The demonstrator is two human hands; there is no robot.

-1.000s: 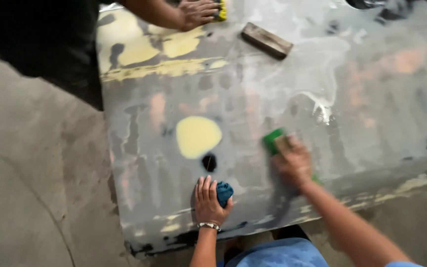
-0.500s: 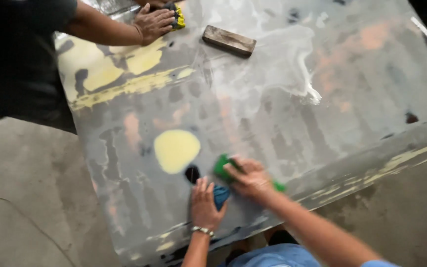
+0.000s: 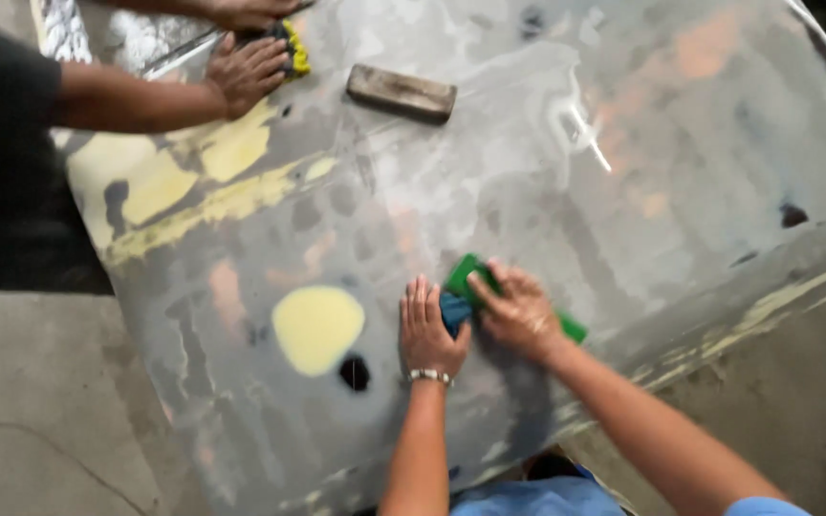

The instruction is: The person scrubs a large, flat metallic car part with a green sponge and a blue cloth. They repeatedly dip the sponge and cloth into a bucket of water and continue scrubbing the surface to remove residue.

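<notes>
Best kept flat and firm here, green sanding block [image 3: 470,277] pressed level against the grey car body panel [image 3: 547,153] so the abrasive bites evenly rather than digging an edge. Right hand [image 3: 520,313] spread over the block, fingers closed down on top of it, palm bearing on its near end; only the green tips poking out ahead of the fingertips and behind the wrist. Left hand [image 3: 429,330] laid flat right alongside, fingers together and straight, resting on a blue cloth [image 3: 455,311] tucked between the two hands, touching both. Off to the left of that hand, a pale yellow filler patch [image 3: 317,328] and a small black spot [image 3: 355,372] just beside it. Well ahead of both hands, a brown wooden block [image 3: 402,92] lying loose on the panel. Further ahead and left, a co-worker's hand [image 3: 246,73] pressing a yellow-and-black scrubbing pad [image 3: 293,50] against the same panel, near larger yellow smears.
</notes>
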